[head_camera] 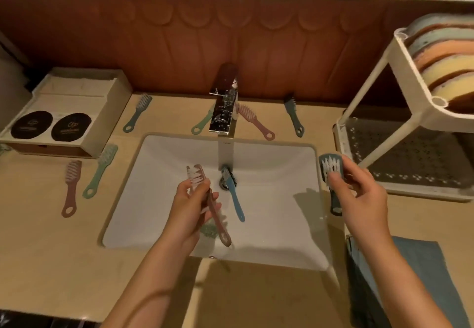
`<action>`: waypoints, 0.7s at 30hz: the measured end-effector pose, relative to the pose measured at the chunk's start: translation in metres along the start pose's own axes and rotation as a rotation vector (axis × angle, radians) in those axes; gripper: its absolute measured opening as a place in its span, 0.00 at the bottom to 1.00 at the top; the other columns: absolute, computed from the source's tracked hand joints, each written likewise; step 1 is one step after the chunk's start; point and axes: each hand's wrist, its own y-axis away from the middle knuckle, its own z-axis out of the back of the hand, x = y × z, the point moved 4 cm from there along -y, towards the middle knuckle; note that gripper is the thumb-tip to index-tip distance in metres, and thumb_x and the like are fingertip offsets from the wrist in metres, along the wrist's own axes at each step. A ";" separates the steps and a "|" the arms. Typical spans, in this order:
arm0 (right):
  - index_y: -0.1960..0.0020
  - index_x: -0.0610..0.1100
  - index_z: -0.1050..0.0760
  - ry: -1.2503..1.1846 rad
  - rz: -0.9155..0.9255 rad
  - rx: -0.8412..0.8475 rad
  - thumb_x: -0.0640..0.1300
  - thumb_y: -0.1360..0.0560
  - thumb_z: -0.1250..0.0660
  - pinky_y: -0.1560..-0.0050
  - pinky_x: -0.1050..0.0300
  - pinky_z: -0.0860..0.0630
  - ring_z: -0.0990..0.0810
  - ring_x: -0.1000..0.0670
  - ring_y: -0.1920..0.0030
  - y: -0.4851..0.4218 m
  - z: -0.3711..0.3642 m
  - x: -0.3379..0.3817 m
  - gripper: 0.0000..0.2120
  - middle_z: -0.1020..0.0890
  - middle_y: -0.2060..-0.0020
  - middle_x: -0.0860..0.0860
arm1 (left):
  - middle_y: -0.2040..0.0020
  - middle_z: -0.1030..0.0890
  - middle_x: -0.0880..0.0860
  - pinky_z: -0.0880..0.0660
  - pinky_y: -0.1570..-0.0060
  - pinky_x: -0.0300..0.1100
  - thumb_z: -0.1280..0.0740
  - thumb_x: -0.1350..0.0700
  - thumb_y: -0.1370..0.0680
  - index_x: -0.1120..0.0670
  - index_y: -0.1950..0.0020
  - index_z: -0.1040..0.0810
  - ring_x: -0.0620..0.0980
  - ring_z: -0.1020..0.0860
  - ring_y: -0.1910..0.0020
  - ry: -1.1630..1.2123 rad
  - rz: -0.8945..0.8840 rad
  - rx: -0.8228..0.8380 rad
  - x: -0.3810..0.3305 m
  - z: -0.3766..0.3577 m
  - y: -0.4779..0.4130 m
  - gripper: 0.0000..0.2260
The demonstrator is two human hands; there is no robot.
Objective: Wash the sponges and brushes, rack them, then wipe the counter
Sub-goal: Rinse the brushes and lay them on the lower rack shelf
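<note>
On box (pixel 69 112), 2 unreadable labels (pixel 51 127)

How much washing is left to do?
Done: colourful sponges fill the white rack's top shelf. In hand: left hand holds a pink brush, right hand a dark teal brush. Left: six brushes on the beige counter, wiping with the blue cloth.
</note>
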 end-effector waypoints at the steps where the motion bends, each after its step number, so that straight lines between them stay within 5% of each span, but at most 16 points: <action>1: 0.38 0.54 0.29 0.040 0.003 -0.004 0.41 0.25 0.35 0.48 0.66 0.23 0.24 0.58 0.48 -0.005 0.014 -0.004 0.17 0.24 0.48 0.51 | 0.61 0.23 0.54 0.24 0.46 0.52 0.38 0.58 0.21 0.55 0.46 0.31 0.50 0.22 0.57 0.037 0.017 -0.005 0.005 -0.011 0.001 0.05; 6: 0.33 0.50 0.29 0.243 0.005 -0.015 0.41 0.25 0.35 0.48 0.62 0.29 0.27 0.62 0.50 -0.027 0.067 -0.026 0.20 0.27 0.47 0.51 | 0.68 0.24 0.53 0.24 0.52 0.48 0.39 0.60 0.20 0.57 0.54 0.28 0.48 0.24 0.64 0.184 0.144 -0.005 0.028 -0.054 0.006 0.04; 11: 0.40 0.49 0.28 0.319 -0.004 -0.060 0.40 0.27 0.32 0.46 0.53 0.29 0.27 0.52 0.47 -0.049 0.111 -0.043 0.16 0.25 0.50 0.51 | 0.65 0.27 0.53 0.26 0.60 0.45 0.39 0.58 0.20 0.57 0.47 0.28 0.47 0.26 0.65 0.193 0.210 -0.015 0.042 -0.090 0.006 0.05; 15: 0.45 0.45 0.26 0.465 0.034 0.004 0.39 0.26 0.33 0.50 0.56 0.32 0.27 0.51 0.49 -0.071 0.130 -0.062 0.10 0.23 0.50 0.49 | 0.63 0.27 0.51 0.28 0.64 0.46 0.37 0.51 0.22 0.52 0.55 0.27 0.46 0.25 0.63 0.216 0.266 0.006 0.043 -0.116 0.007 0.05; 21: 0.40 0.43 0.24 0.658 -0.045 0.170 0.42 0.25 0.33 0.47 0.55 0.28 0.23 0.45 0.46 -0.108 0.141 -0.099 0.14 0.19 0.46 0.43 | 0.63 0.28 0.49 0.29 0.63 0.49 0.40 0.43 0.22 0.49 0.58 0.28 0.47 0.26 0.62 0.288 0.300 0.047 0.055 -0.142 0.008 0.12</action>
